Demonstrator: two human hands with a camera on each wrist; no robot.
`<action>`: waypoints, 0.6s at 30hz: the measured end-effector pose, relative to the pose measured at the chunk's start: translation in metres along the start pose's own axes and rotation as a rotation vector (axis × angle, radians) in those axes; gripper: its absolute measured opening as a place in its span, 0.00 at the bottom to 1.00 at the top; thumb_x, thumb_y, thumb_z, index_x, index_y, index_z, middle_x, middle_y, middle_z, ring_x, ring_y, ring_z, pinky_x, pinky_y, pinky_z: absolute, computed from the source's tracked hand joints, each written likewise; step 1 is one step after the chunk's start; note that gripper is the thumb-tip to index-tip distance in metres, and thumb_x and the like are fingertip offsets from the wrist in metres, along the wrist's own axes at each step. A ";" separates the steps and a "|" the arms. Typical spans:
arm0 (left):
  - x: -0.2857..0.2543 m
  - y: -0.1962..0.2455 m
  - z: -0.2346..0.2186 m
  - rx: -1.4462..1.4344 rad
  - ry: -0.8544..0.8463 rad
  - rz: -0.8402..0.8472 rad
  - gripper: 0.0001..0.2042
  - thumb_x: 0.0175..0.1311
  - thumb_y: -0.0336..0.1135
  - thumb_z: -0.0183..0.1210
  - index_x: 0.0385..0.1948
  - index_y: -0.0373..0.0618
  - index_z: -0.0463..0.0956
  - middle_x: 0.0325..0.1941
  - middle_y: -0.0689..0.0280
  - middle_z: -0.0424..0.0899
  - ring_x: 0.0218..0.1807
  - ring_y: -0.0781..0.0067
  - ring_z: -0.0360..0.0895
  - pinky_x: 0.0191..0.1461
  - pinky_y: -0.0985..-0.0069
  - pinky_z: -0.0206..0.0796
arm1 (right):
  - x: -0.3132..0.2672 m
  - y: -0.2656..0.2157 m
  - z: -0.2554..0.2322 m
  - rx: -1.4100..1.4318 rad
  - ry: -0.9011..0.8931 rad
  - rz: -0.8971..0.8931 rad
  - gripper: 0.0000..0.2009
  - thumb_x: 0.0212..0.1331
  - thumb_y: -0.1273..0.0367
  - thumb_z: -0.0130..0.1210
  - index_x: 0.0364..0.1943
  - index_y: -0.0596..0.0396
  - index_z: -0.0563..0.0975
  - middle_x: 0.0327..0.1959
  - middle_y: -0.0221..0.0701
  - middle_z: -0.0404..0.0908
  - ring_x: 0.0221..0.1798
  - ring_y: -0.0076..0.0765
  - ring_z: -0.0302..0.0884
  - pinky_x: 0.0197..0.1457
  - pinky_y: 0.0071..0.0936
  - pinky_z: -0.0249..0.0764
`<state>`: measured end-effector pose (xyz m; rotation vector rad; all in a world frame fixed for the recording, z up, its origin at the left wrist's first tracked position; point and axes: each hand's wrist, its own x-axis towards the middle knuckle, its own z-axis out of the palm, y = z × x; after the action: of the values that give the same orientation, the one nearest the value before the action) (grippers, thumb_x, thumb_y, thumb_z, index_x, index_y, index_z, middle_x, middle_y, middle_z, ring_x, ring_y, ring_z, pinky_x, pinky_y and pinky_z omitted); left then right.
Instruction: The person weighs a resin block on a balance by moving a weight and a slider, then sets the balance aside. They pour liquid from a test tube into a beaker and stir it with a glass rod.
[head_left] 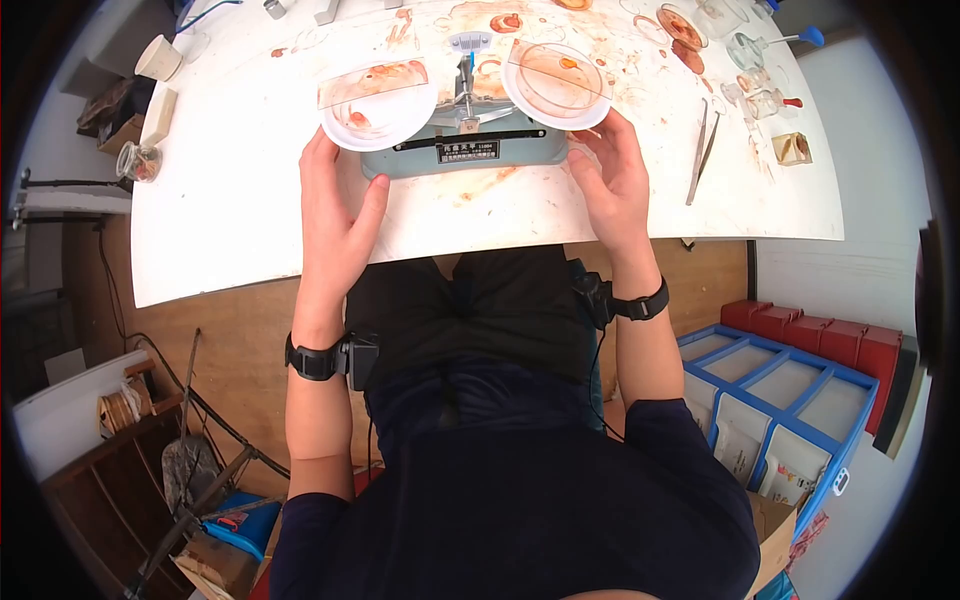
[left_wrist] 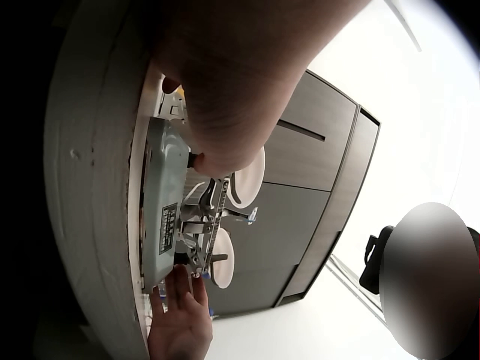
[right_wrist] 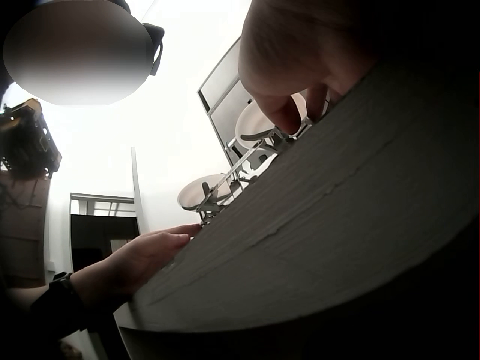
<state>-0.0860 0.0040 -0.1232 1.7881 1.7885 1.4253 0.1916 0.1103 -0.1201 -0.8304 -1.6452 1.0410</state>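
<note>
A blue-grey table balance (head_left: 455,155) stands near the front edge of the white table, a black label on its front. Its left pan (head_left: 375,122) and right pan (head_left: 560,112) are white, each with a stained clear sheet on it. At the balance's left end is my left hand (head_left: 338,215), thumb apart, with fingertips under the left pan's rim. My right hand (head_left: 618,185) is at the other end, thumb beside the base and fingers close under the right pan. In the right wrist view the left hand (right_wrist: 142,259) reaches straight-fingered to the beam's end. Both pans partly hide the fingertips.
Tweezers (head_left: 705,155) lie right of the balance, with a small square box (head_left: 793,149) beyond. Glassware (head_left: 765,100) and a stained dish (head_left: 682,27) stand at the back right. On the left are a glass jar (head_left: 138,162) and a white cup (head_left: 160,60). Orange-brown stains mark the tabletop.
</note>
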 end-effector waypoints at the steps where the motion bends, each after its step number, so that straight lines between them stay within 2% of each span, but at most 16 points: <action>1: 0.000 0.000 0.000 0.001 -0.001 -0.001 0.32 0.62 0.28 0.61 0.69 0.34 0.60 0.72 0.48 0.65 0.73 0.49 0.61 0.76 0.59 0.53 | 0.000 0.000 0.000 0.001 -0.001 0.000 0.27 0.63 0.77 0.56 0.67 0.62 0.67 0.65 0.41 0.74 0.65 0.39 0.73 0.71 0.39 0.69; 18: -0.001 0.002 0.001 -0.061 0.017 -0.020 0.33 0.63 0.28 0.60 0.70 0.33 0.58 0.71 0.49 0.65 0.73 0.51 0.61 0.77 0.58 0.53 | 0.000 0.002 0.000 0.001 0.017 -0.008 0.27 0.62 0.77 0.56 0.67 0.62 0.67 0.64 0.42 0.74 0.64 0.40 0.74 0.70 0.38 0.70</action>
<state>-0.0830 0.0028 -0.1227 1.7282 1.7469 1.4755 0.1915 0.1113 -0.1218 -0.8290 -1.6320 1.0262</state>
